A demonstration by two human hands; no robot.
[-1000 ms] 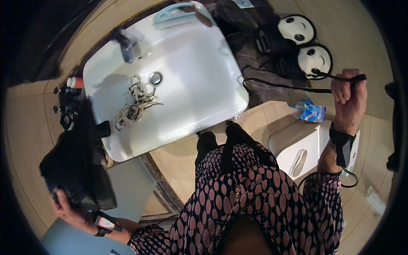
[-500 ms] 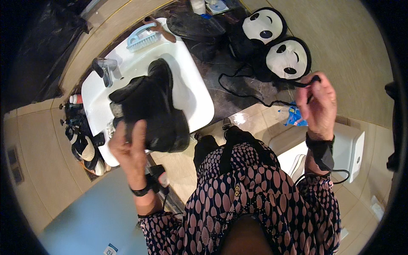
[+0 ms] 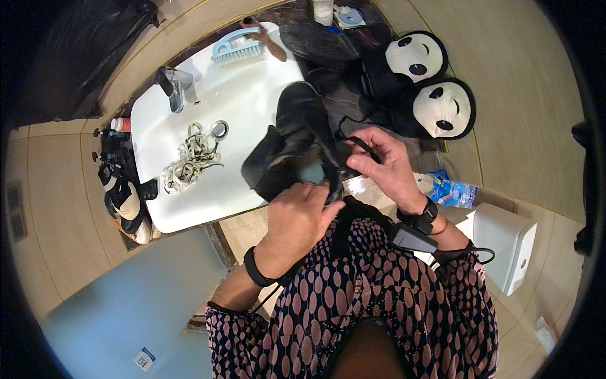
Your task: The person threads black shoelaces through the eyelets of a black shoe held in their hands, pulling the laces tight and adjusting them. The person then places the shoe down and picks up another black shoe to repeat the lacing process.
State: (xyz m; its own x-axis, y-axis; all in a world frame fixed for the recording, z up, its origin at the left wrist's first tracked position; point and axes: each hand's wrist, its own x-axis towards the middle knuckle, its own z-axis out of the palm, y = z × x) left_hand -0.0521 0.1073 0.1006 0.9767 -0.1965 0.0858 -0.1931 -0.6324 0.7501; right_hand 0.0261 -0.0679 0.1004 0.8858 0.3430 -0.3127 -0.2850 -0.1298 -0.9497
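Observation:
A black boot [image 3: 300, 120] is held over the right front edge of the white sink [image 3: 246, 95], its opening toward me and a pale lining showing inside. My left hand [image 3: 300, 218] is closed on the boot's top edge, part of its fingers hidden in the opening. Just to the right, my right hand [image 3: 385, 164] pinches a black lace [image 3: 365, 149] between thumb and fingers. The lace runs back toward the boot and the dark counter. In the basin lies a tangle of whitish laces [image 3: 196, 155] next to the drain [image 3: 219, 130].
A light-blue brush [image 3: 237, 54] and a brown tool [image 3: 270, 43] sit on the sink's far rim, with the faucet [image 3: 173, 88] at left. Two black items with white cartoon faces [image 3: 442, 110] lie on the counter. Shoes [image 3: 126, 202] stand left of the sink, a blue packet [image 3: 454, 191] at right.
The boot has swung right and turned, baring the basin and its pale laces. My left hand followed it to its top edge; my right hand came in left and nearer the boot with the lace.

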